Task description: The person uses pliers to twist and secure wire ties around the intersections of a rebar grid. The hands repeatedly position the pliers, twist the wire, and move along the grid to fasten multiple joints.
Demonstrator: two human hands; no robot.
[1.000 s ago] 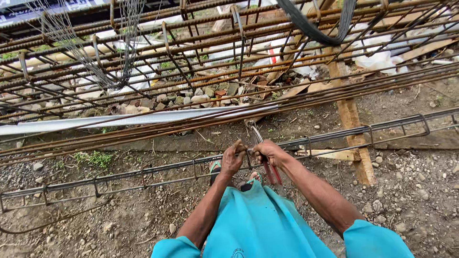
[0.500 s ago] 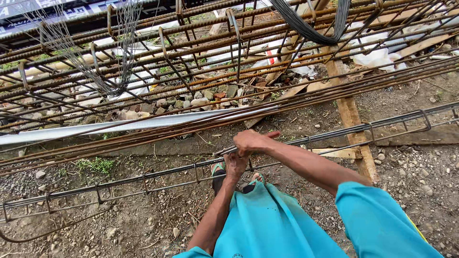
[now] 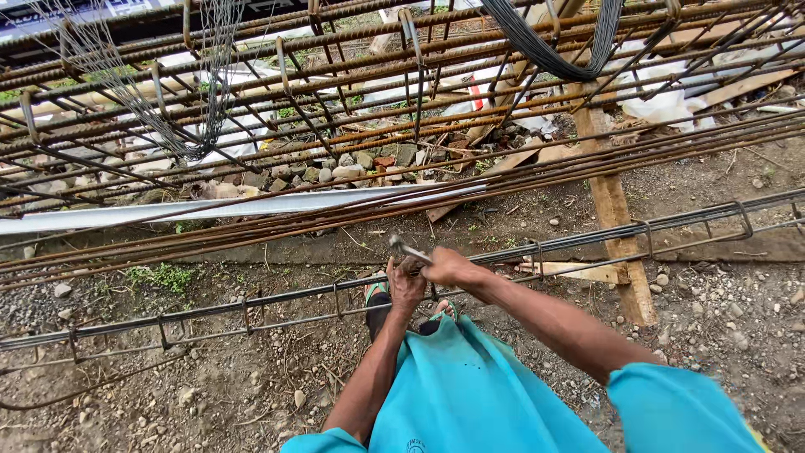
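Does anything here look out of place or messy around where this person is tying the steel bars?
Nothing looks damaged. Both hands, left hand and right hand, meet at the rebar cage. Broken rubble and white plastic scraps litter the dirt behind.

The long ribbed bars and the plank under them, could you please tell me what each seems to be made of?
The ribbed bars look like steel, dull and rust-brown with ridged surfaces. The plank looks like raw, unpainted wood, pale brown with visible grain and rough edges.

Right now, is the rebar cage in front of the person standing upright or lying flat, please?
Lying flat: the rebar cage runs lengthwise low over the dirt ground, with both hands working on its top bar.
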